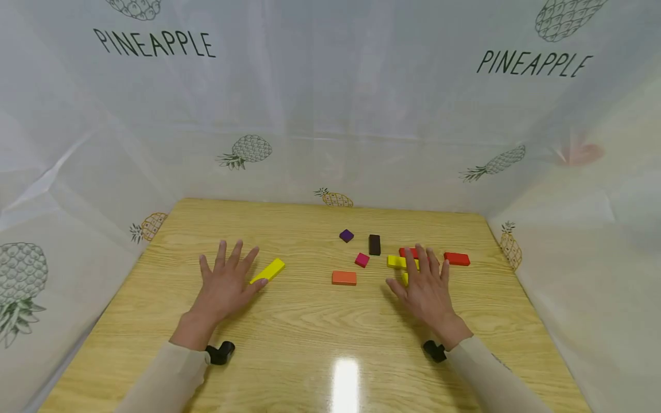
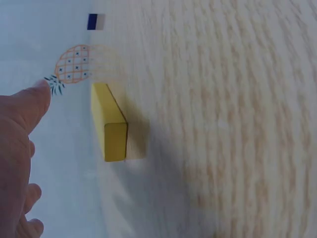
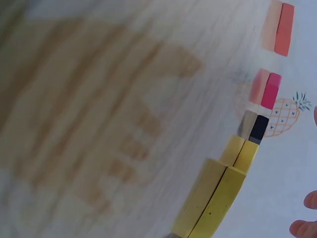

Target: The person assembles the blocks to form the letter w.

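Observation:
My left hand (image 1: 224, 287) hovers with spread fingers at the left of the table, its thumb overlapping the near end of a yellow block (image 1: 271, 268). In the left wrist view that yellow block (image 2: 111, 124) stands apart from the thumb (image 2: 37, 101). Over on the right, my right hand (image 1: 428, 292) is spread above a group of blocks and holds nothing. Its fingers partly cover a yellow block (image 1: 393, 261), a second yellow block (image 1: 405, 279) and a red block (image 1: 407, 252). Another red block (image 1: 457, 259) lies just right of them.
Between the hands lie an orange block (image 1: 343, 278), a small pink block (image 1: 362, 260), a dark brown block (image 1: 374, 245) and a small purple block (image 1: 346, 236). A white pineapple-print sheet (image 1: 330, 103) surrounds the wooden table (image 1: 299, 344). Both wrists carry black mounts (image 1: 221, 353).

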Demonstrator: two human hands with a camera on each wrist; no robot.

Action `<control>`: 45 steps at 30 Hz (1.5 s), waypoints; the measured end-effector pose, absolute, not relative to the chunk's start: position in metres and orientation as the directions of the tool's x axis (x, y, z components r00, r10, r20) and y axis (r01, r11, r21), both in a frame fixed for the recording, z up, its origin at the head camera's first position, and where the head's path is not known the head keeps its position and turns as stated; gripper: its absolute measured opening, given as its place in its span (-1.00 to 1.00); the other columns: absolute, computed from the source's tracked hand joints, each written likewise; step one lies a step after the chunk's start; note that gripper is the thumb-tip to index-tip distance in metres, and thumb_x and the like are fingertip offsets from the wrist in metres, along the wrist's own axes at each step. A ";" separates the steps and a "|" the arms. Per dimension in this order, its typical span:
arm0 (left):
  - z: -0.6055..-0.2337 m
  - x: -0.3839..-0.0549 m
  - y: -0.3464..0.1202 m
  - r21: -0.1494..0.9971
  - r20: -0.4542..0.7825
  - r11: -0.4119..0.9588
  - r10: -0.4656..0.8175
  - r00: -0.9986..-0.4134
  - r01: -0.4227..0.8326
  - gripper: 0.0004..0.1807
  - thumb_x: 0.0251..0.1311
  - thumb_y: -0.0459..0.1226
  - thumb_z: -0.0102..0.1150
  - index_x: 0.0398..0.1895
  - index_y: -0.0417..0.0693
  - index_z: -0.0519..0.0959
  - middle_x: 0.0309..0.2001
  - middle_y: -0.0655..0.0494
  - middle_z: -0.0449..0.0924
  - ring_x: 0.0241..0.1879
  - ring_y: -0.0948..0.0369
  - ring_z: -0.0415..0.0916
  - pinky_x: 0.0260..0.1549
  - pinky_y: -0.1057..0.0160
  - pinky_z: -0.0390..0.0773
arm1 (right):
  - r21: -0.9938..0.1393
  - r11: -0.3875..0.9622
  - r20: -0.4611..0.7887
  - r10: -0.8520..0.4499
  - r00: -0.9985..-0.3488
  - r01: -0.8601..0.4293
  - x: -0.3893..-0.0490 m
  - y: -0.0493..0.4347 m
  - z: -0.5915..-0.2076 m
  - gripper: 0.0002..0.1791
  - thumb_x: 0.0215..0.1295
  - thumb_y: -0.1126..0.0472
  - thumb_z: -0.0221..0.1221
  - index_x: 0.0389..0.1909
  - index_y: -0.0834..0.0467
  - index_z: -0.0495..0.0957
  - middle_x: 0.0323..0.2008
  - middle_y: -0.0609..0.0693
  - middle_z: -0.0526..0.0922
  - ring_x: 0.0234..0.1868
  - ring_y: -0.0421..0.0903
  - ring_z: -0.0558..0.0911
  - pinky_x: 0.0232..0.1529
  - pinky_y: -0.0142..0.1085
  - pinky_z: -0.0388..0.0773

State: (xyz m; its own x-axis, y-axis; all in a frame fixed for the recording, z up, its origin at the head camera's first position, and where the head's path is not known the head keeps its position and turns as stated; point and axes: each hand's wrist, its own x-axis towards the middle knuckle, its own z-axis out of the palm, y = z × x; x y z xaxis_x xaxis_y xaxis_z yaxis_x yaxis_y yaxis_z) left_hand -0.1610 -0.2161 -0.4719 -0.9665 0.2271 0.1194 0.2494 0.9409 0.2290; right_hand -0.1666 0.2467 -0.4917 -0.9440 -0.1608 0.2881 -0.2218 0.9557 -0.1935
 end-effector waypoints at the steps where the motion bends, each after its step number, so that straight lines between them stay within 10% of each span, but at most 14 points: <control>1: -0.473 -0.161 -0.216 0.230 0.127 0.940 0.227 -0.966 0.252 -0.12 0.46 0.21 0.14 0.70 0.07 0.15 0.67 -0.32 -0.04 0.65 -0.41 -0.32 0.35 -0.71 -0.35 | -0.198 0.952 0.306 -0.168 -0.937 -0.235 -0.167 0.247 -0.492 -0.03 0.40 -0.24 0.28 0.61 0.20 0.18 0.60 0.33 0.08 0.60 0.43 0.04 0.48 0.55 -0.13; 19: -0.487 -0.164 -0.208 0.233 0.286 0.925 0.230 -0.930 0.300 -0.26 0.39 0.06 0.32 0.53 -0.05 0.42 0.45 -0.31 0.36 0.42 -0.32 0.24 0.30 -0.52 0.16 | -0.173 0.923 0.452 -0.235 -0.860 -0.343 -0.178 0.231 -0.495 -0.20 0.37 -0.09 0.35 0.41 0.36 0.39 0.29 0.35 0.44 0.23 0.45 0.46 0.13 0.33 0.50; 45: -0.498 -0.160 -0.189 0.261 0.170 0.949 0.135 -0.976 0.177 -0.46 0.39 0.00 0.29 0.23 -0.20 0.59 0.01 -0.20 0.64 -0.06 -0.16 0.44 -0.11 -0.18 0.32 | -0.088 0.827 0.243 -0.522 -0.818 -0.555 -0.190 0.151 -0.492 -0.59 0.40 0.00 0.24 0.09 0.20 0.54 0.02 0.13 0.57 0.01 0.14 0.47 0.03 0.04 0.46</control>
State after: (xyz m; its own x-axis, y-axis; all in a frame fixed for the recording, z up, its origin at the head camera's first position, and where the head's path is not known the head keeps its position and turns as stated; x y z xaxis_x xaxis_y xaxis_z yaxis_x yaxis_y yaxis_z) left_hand -0.1597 -0.1893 -0.4980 -0.9761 0.1354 0.1699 0.1770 0.9490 0.2609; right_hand -0.1904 0.1510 -0.4920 -0.8177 -0.5221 0.2426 -0.5545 0.8275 -0.0882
